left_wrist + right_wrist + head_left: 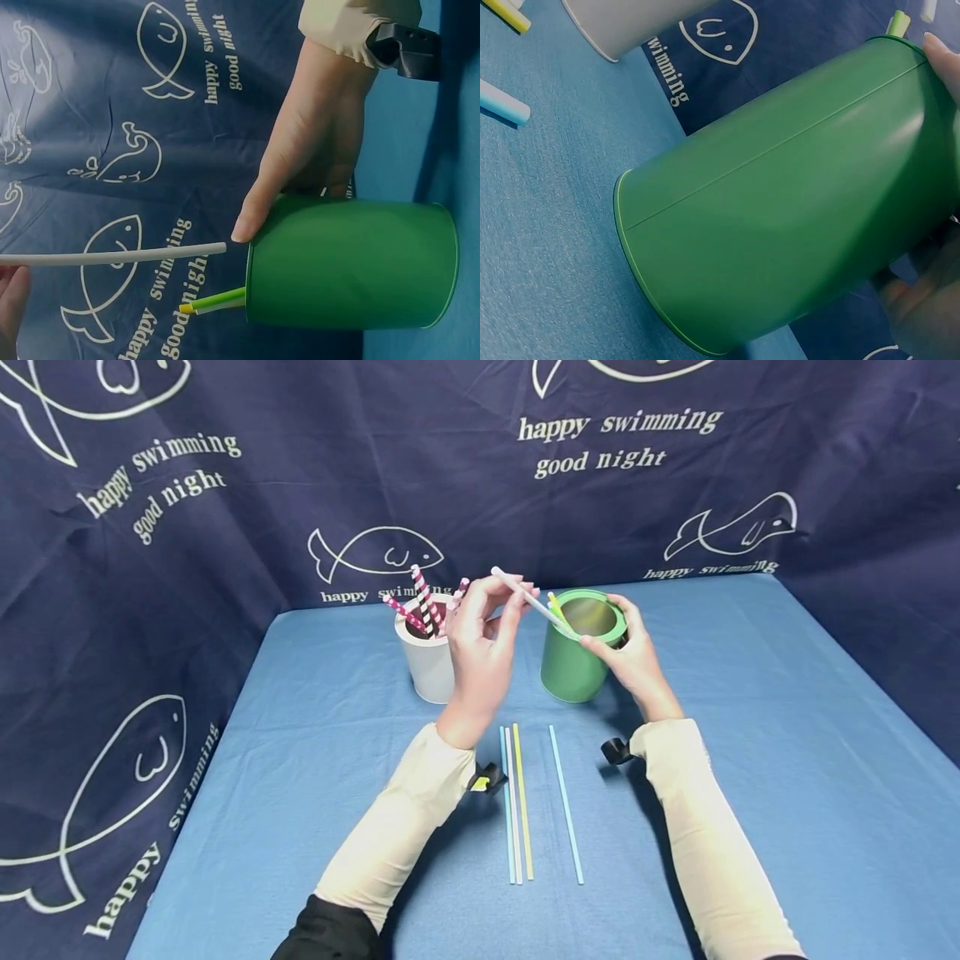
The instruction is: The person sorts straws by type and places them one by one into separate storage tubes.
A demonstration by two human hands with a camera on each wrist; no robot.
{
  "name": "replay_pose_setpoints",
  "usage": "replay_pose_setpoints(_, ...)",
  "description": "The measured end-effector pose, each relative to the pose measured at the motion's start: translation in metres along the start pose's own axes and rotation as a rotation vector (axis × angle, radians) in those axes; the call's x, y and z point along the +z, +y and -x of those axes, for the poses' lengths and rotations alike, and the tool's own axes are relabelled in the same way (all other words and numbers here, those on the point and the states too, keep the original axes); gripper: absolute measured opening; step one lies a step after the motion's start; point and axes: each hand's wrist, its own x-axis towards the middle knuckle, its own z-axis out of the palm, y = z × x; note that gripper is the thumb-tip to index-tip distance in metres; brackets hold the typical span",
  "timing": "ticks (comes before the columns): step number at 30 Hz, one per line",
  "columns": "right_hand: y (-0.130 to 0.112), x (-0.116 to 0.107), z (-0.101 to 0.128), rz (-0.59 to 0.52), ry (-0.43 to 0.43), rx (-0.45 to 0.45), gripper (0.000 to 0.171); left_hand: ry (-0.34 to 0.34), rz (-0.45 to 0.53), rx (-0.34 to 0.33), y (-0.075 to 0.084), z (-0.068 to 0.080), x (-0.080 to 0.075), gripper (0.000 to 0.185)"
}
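A white cup (429, 670) is standing just left of the left hand, carrying pink-and-white striped paper straws (420, 602) that are leaning out of its mouth. Nearer the person, between the two forearms, three plain straws are lying side by side on the blue tabletop (787, 777): a light blue one (507, 810), a white one (513, 814) and a yellow one (523, 810), all touching or nearly so. Another light blue straw (566, 806) is lying a little to their right, apart from them. A navy cloth backdrop (225, 485) printed with white fish and "happy swimming good night" is hanging behind everything.
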Motion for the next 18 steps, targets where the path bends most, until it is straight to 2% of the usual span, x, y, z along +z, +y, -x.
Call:
replay_pose_setpoints(9, -0.001, 0.001, -0.001, 0.007, 0.002, -0.003, 0.076, -0.013, -0.09, 0.055, -0.011, -0.004, 0.01, 0.015)
replay_pose_setpoints(18, -0.001, 0.001, -0.001, 0.015, 0.011, -0.007, 0.076, -0.062, -0.187, 0.094, -0.026, 0.003, 0.017, 0.016)
